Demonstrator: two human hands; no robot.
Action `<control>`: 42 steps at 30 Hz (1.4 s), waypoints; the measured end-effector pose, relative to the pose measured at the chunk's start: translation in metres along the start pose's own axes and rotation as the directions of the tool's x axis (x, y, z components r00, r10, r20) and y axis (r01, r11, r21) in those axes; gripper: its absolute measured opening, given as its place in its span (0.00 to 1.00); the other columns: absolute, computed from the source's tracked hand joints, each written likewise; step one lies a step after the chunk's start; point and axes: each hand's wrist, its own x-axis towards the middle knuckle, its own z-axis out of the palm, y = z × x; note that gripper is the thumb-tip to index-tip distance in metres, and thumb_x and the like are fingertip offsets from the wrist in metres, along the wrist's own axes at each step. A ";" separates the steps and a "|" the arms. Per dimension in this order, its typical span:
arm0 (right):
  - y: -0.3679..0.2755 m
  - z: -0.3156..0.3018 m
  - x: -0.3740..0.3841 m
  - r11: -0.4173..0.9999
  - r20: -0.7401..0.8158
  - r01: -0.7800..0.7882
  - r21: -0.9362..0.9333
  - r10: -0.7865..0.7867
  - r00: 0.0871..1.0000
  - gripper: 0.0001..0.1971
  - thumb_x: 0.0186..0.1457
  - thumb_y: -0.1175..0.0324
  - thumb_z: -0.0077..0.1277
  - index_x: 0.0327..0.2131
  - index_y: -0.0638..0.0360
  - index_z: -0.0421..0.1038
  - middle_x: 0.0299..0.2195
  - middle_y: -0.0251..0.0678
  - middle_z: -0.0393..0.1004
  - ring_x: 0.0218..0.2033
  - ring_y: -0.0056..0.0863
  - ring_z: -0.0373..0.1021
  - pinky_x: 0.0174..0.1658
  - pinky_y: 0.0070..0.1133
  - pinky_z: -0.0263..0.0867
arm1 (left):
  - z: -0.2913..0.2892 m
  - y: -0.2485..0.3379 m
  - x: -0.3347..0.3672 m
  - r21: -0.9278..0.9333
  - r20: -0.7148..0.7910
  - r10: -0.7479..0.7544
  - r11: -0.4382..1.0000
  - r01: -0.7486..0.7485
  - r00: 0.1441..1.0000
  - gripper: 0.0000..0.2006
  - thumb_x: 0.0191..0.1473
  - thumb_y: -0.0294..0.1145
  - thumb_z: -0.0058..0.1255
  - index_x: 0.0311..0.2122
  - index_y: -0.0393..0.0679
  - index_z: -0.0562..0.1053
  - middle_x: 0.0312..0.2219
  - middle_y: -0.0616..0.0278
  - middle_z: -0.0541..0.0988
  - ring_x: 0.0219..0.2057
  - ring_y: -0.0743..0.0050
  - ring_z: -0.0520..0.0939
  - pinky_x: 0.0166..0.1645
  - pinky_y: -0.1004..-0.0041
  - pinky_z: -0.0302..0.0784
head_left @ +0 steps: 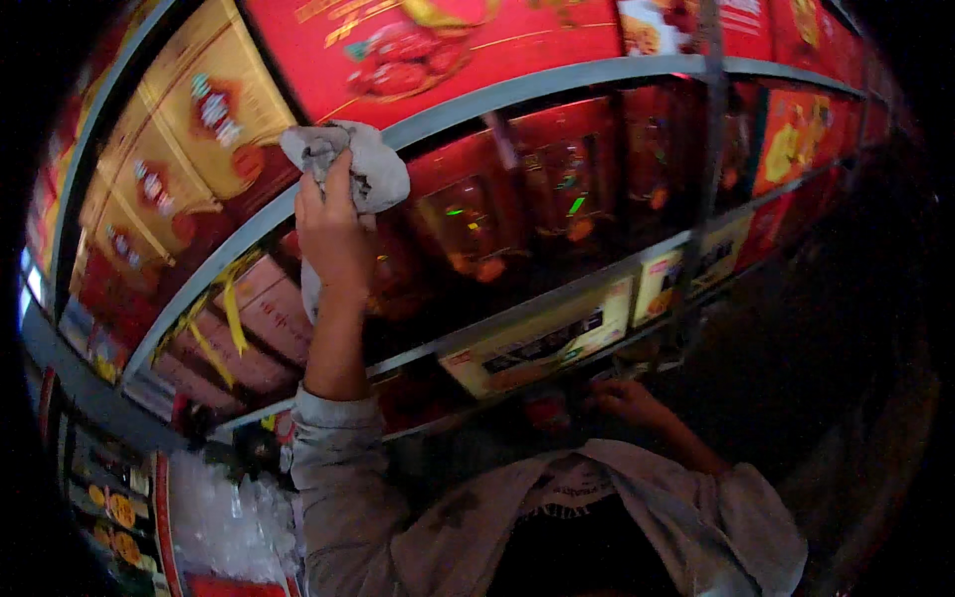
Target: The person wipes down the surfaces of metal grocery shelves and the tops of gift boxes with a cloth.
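Note:
My left hand [336,239] is raised and closed around a crumpled grey-white cloth [383,171]. The cloth presses against the metal front edge of a shelf [477,99], just below a large red gift box [517,50] with a picture of red fruit. Part of the cloth hangs down behind my wrist. Lower and to the right, my right hand [634,403] hovers in front of the bottom shelf, its fingers loosely bent and apart, with nothing visible in them. Dim light hides some of its detail.
Gold boxes [164,149] stand at the left of the upper shelf. Dark red boxes [567,179] and pink boxes [244,323] with yellow ribbon fill the shelf below. A yellow-green box [542,338] lies lower down. A metal upright [713,129] crosses the shelves; clear plastic wrapping [234,512] lies lower left.

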 end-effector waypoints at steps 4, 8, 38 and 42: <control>-0.016 -0.044 -0.032 0.993 -0.054 -0.114 -0.002 0.114 0.992 0.14 0.50 0.65 0.44 0.39 0.63 0.65 0.31 0.35 0.70 0.32 0.20 0.66 0.35 0.20 0.63 | 0.030 0.064 0.024 -0.001 0.072 0.105 0.994 -0.105 0.992 0.29 0.28 0.18 0.50 0.43 0.50 0.66 0.40 0.49 0.66 0.38 0.51 0.69 0.42 0.64 0.66; 0.014 -0.082 -0.049 0.977 -0.133 -0.134 -0.165 0.113 0.985 0.15 0.50 0.66 0.44 0.40 0.64 0.65 0.32 0.36 0.70 0.33 0.20 0.66 0.36 0.20 0.63 | 0.061 0.128 0.049 -0.062 0.128 0.206 0.978 -0.199 0.970 0.28 0.30 0.20 0.50 0.43 0.52 0.65 0.41 0.53 0.66 0.37 0.53 0.69 0.40 0.65 0.66; 0.102 -0.184 -0.155 0.951 -0.218 -0.262 -0.165 0.224 0.950 0.18 0.50 0.60 0.43 0.42 0.60 0.64 0.39 0.40 0.68 0.40 0.29 0.65 0.43 0.24 0.61 | 0.121 0.351 -0.023 -0.676 0.621 0.407 0.711 0.194 0.670 0.28 0.30 0.17 0.47 0.44 0.49 0.65 0.40 0.46 0.64 0.41 0.47 0.67 0.44 0.63 0.65; 0.084 -0.190 -0.161 0.951 -0.218 -0.180 -0.253 0.125 0.968 0.19 0.50 0.60 0.43 0.43 0.59 0.63 0.39 0.39 0.68 0.41 0.28 0.65 0.43 0.25 0.60 | 0.148 0.363 -0.121 -0.625 0.763 0.267 0.072 0.777 0.589 0.18 0.36 0.21 0.48 0.39 0.39 0.68 0.38 0.54 0.70 0.38 0.64 0.72 0.42 0.71 0.66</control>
